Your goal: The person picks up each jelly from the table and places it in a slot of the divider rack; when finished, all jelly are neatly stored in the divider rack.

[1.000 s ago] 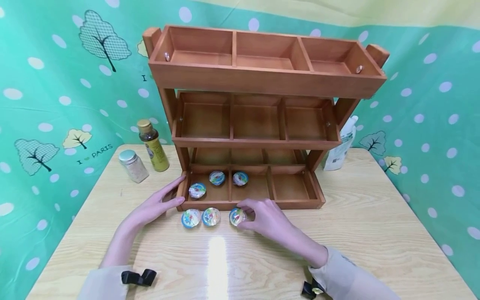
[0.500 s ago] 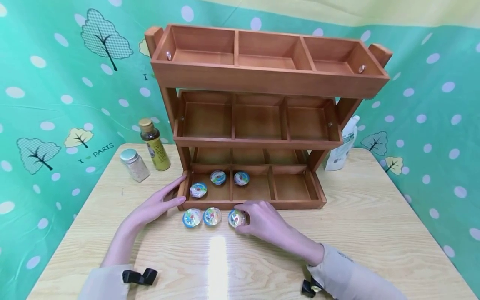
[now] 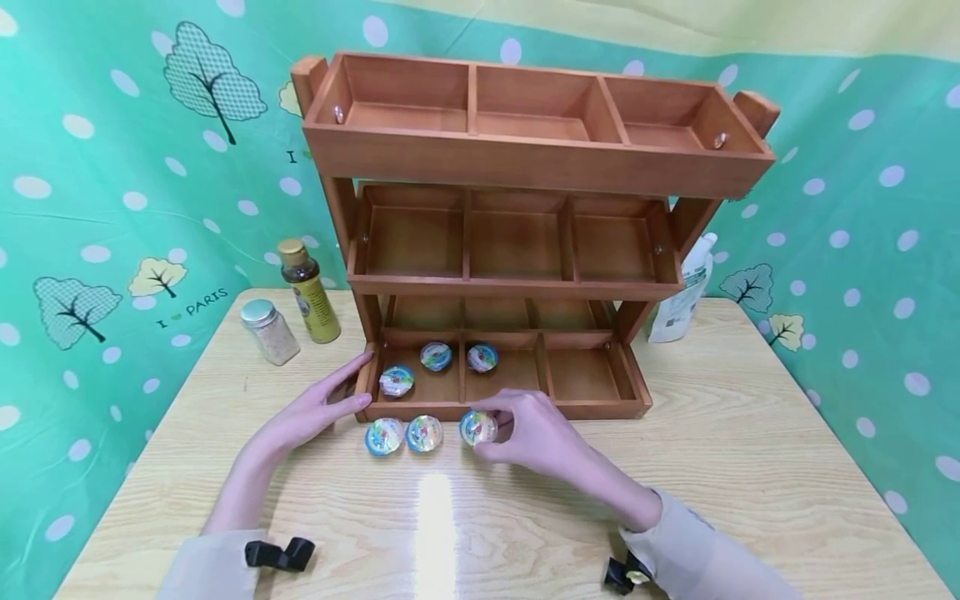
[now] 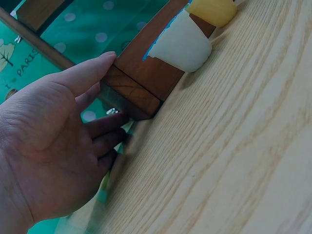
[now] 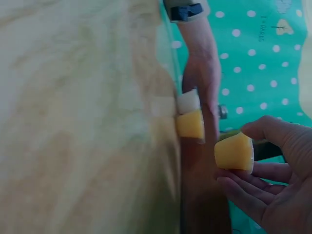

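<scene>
A yellow jelly cup point(image 5: 234, 152) with a printed lid is pinched between the thumb and fingers of my right hand point(image 3: 536, 435). In the right wrist view it hangs apart from the table, before the bottom tray's front. My left hand point(image 3: 303, 417) touches the left end of the wooden rack's bottom tray point(image 3: 517, 411), its fingers fairly straight along the side. On the table before the tray stand a whitish jelly cup point(image 4: 183, 44) and another yellow jelly cup point(image 5: 191, 125), side by side. Inside the tray, two jelly cups point(image 3: 396, 381) lie in the left compartment and one jelly cup point(image 3: 482, 357) in the middle.
Above the bottom tray, the rack has a middle tier point(image 3: 517, 287) and a top tier point(image 3: 540, 158), each divided into three. At the left stand a lidded glass jar point(image 3: 270, 333) and a sauce bottle point(image 3: 311, 296). A white pouch point(image 3: 681, 292) stands behind the rack's right side.
My right hand has raised the jelly cup slightly from the table, towards the tray. The left hand and the other cups have stayed in place.
</scene>
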The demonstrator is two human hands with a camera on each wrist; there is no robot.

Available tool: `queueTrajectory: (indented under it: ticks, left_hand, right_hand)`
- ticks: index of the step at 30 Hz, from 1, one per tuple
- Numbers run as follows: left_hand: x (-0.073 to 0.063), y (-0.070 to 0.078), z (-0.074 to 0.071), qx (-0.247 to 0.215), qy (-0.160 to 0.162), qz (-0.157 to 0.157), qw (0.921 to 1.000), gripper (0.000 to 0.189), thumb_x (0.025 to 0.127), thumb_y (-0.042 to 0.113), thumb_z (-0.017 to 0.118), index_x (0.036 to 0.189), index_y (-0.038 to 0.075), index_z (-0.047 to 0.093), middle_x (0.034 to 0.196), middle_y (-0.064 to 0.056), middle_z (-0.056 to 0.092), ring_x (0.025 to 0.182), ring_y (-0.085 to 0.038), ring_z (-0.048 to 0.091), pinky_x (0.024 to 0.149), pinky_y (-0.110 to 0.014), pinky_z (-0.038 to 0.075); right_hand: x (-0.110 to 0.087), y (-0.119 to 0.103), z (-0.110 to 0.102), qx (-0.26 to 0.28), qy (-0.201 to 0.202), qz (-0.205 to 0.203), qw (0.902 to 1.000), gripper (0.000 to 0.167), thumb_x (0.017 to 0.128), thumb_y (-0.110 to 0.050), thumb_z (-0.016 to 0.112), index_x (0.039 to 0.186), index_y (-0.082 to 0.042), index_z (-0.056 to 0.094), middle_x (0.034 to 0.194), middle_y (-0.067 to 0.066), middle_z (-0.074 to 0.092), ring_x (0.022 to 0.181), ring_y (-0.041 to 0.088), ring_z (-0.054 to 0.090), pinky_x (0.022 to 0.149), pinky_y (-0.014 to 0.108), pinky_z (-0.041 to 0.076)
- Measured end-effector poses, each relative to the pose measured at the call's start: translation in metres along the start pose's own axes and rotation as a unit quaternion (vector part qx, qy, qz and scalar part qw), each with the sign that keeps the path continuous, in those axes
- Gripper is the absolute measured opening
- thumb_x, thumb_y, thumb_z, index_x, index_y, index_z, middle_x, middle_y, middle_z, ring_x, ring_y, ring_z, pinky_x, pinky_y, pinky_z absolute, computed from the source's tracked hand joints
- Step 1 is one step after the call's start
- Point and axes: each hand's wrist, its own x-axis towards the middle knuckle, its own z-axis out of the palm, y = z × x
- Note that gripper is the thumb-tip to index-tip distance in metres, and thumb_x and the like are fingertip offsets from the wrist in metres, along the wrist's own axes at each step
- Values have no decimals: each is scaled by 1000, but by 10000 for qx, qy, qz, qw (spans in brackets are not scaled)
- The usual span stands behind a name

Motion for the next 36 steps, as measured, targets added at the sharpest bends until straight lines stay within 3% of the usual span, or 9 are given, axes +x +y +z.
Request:
queueTrajectory:
  ticks: [4, 6, 9, 19, 27, 36]
  left_hand:
    - [1, -1, 0, 10, -9, 2, 10000, 72, 105, 38, 57, 166, 32, 18, 175, -7, 13, 161, -44, 6, 124, -73, 12]
    - [2, -1, 0, -15, -17, 8, 10000, 72, 105, 38, 57, 166, 34, 18, 175, -6, 13, 161, -43, 6, 124, -73, 12]
    - [1, -1, 0, -16, -21, 2, 10000, 73, 105, 38, 57, 166, 32, 18, 175, -8, 13, 161, -44, 6, 124, -73, 12]
    - [0, -1, 0, 5, -1, 74, 10000, 74, 105, 35, 59, 166, 26, 19, 175, -11, 14, 160, -46, 6, 124, -72, 11]
    - [1, -1, -1, -41, 6, -77, 10000, 72, 105, 39, 57, 166, 33, 18, 175, -6, 13, 161, -44, 7, 122, -75, 15]
    - [-2, 1, 0, 174, 36, -111, 9998, 75, 104, 38, 59, 166, 26, 19, 174, -14, 14, 159, -49, 9, 122, -75, 16]
  right_hand:
    - [3, -3, -14, 452, 103, 162, 9988, 45, 78, -19, 86, 122, -13, 75, 100, -7, 74, 82, 0, 70, 82, 21, 58]
    - [5, -2, -21, 611, 196, 168, 9978, 44, 79, -17, 86, 121, -12, 75, 102, -4, 75, 82, 3, 71, 75, 20, 61]
    - [8, 2, -29, 739, 362, 209, 9964, 43, 80, -17, 86, 121, -11, 76, 101, -1, 75, 82, 5, 73, 74, 19, 61]
    - [23, 15, -52, 802, 895, 488, 9916, 47, 78, -23, 90, 122, -11, 77, 102, 2, 78, 85, 10, 75, 77, 26, 63]
    - [28, 31, -60, 763, 971, 787, 9892, 49, 78, -31, 91, 122, -16, 77, 106, 2, 78, 87, 12, 76, 78, 29, 63]
    - [33, 45, -59, 679, 979, 1008, 9877, 49, 77, -33, 91, 120, -14, 77, 104, 4, 80, 86, 14, 76, 75, 30, 63]
